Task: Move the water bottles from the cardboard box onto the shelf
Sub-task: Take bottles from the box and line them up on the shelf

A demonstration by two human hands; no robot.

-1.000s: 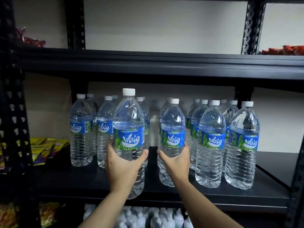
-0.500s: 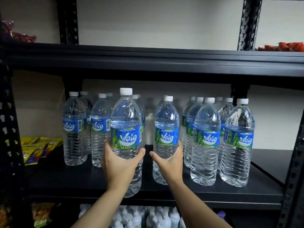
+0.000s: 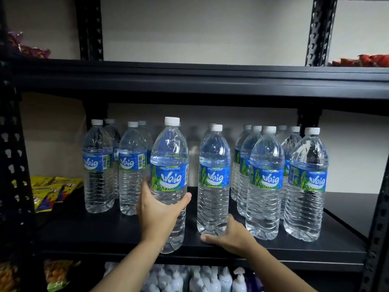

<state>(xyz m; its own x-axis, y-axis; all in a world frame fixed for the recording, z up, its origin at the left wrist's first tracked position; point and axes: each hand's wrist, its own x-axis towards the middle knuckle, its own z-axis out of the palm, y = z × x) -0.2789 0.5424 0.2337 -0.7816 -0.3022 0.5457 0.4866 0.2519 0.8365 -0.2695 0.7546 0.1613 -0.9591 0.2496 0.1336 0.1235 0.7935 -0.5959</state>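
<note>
Thirteen water bottles (image 3: 266,186) could be counted by their white caps on the middle shelf (image 3: 101,234): four at 9 o'clock, one held bottle (image 3: 169,180) in the left hand (image 3: 160,213), two at the centre, the front centre bottle (image 3: 214,182) by the right hand (image 3: 231,234) and one behind it, and six at 3 o'clock. A fourteenth may have stood behind the held bottle; it was too hidden to tell. Two hands and four black uprights (image 3: 89,28) were in view. Yellow packets (image 3: 48,190) at 9 o'clock numbered at least three; the white pump bottles (image 3: 210,279) at 6 o'clock and the red packets (image 3: 362,61) at 1 o'clock were too crowded to count
</note>
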